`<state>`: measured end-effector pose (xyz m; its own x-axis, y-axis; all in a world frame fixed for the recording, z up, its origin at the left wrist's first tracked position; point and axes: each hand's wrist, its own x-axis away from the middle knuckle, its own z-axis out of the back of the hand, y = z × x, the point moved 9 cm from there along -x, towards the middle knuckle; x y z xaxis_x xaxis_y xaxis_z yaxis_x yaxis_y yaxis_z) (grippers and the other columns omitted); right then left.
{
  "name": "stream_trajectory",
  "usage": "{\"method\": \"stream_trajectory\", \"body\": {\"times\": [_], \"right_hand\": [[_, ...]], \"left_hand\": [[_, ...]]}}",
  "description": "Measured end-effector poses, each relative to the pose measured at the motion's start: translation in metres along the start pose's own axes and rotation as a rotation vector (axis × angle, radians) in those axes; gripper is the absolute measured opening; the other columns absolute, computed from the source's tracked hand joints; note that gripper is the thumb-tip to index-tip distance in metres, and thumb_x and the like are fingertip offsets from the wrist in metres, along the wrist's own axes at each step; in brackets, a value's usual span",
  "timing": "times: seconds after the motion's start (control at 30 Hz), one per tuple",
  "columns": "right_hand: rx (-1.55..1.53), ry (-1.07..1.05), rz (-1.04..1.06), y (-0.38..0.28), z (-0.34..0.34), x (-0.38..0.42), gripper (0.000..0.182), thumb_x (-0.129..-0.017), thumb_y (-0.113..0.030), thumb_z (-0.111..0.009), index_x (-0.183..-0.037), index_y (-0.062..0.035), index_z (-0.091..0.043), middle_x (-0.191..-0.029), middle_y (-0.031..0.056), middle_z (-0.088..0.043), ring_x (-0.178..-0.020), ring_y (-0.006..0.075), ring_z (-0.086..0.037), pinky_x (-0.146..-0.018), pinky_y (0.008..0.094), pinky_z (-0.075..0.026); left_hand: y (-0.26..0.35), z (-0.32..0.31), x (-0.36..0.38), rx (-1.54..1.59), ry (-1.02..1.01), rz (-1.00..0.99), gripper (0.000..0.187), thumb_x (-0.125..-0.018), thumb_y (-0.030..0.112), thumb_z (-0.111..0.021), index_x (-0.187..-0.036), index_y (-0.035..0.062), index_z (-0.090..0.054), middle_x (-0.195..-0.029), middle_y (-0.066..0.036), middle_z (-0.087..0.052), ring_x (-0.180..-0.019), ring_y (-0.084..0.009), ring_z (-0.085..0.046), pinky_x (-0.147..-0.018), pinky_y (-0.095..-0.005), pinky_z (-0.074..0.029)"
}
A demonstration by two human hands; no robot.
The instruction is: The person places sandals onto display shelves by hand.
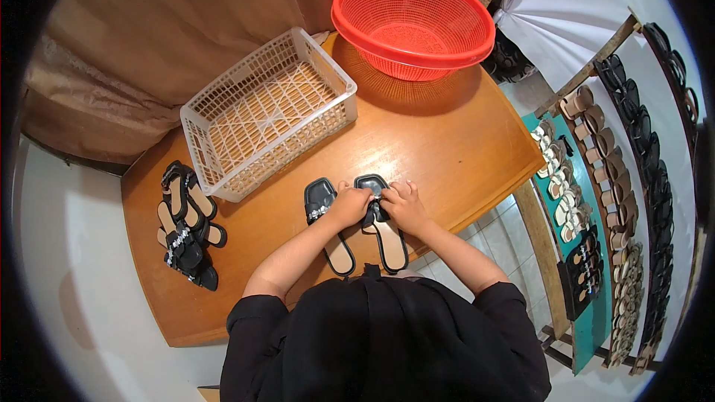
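Two black sandals with beige insoles lie side by side at the table's near edge. Both my hands are at the strap of the right-hand sandal (391,242). My left hand (350,206) has its fingers closed on the strap from the left side. From the right, my right hand (403,207) pinches the same strap, where a small shiny ornament shows between the fingers. The left-hand sandal (320,197) lies under my left forearm, which hides its middle; a row of shiny stones crosses its strap.
A pile of black sandals (186,227) lies on the table's left side. A white plastic crate (268,152) and a red mesh basket (413,59) stand at the back of the wooden table (417,149). Racks of sandals (614,171) line the right, beyond the table's edge.
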<state>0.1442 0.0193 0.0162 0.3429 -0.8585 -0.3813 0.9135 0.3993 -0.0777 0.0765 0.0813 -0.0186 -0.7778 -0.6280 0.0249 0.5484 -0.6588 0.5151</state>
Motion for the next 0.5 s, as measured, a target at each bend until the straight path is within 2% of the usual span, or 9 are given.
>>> {"method": "stream_trajectory", "body": {"times": [0.07,0.2,0.27,0.4,0.5], "right_hand": [[-0.008,-0.047,0.064,-0.001,-0.004,-0.001,0.010,-0.073,-0.017,-0.051,-0.078,-0.0137,-0.060,-0.103,-0.0005,-0.053,-0.111,0.0186,-0.040,-0.093,0.0481,-0.025],[0.020,-0.046,0.110,-0.002,-0.005,-0.001,0.010,-0.074,-0.018,-0.052,-0.079,-0.0145,-0.060,-0.106,-0.0005,-0.052,-0.113,0.0188,-0.038,-0.093,0.0484,-0.022],[0.047,0.001,-0.016,0.003,-0.002,0.002,0.010,-0.074,-0.019,-0.054,-0.080,-0.0153,-0.060,-0.108,-0.0005,-0.051,-0.113,0.0195,-0.039,-0.093,0.0488,-0.020],[0.025,0.126,-0.113,-0.007,0.002,0.008,0.008,-0.073,-0.017,-0.054,-0.078,-0.0154,-0.060,-0.110,-0.0001,-0.050,-0.111,0.0206,-0.040,-0.092,0.0499,-0.019],[-0.022,0.042,-0.145,-0.008,-0.006,0.008,0.008,-0.072,-0.017,-0.054,-0.079,-0.0153,-0.059,-0.109,0.0000,-0.050,-0.111,0.0208,-0.040,-0.091,0.0507,-0.019]], "left_hand": [[-0.004,-0.003,-0.001,-0.004,-0.039,0.060,0.017,-0.085,0.019,-0.047,-0.085,0.0077,-0.060,-0.078,-0.014,-0.062,-0.077,-0.0296,-0.057,-0.077,-0.0419,-0.031],[-0.014,-0.005,-0.004,0.052,-0.075,0.115,0.018,-0.085,0.023,-0.048,-0.087,0.0098,-0.061,-0.079,-0.012,-0.062,-0.079,-0.0278,-0.057,-0.077,-0.0406,-0.030],[-0.022,-0.011,-0.002,0.225,-0.151,0.149,0.019,-0.085,0.026,-0.050,-0.088,0.0118,-0.062,-0.078,-0.010,-0.062,-0.080,-0.0255,-0.057,-0.077,-0.0385,-0.028],[-0.022,-0.010,0.000,0.271,-0.158,0.155,0.019,-0.085,0.027,-0.051,-0.088,0.0127,-0.062,-0.076,-0.009,-0.062,-0.080,-0.0239,-0.056,-0.077,-0.0368,-0.027],[-0.018,-0.006,0.002,0.259,-0.155,0.178,0.019,-0.085,0.026,-0.051,-0.088,0.0117,-0.063,-0.078,-0.008,-0.062,-0.081,-0.0240,-0.056,-0.078,-0.0378,-0.027]]}}
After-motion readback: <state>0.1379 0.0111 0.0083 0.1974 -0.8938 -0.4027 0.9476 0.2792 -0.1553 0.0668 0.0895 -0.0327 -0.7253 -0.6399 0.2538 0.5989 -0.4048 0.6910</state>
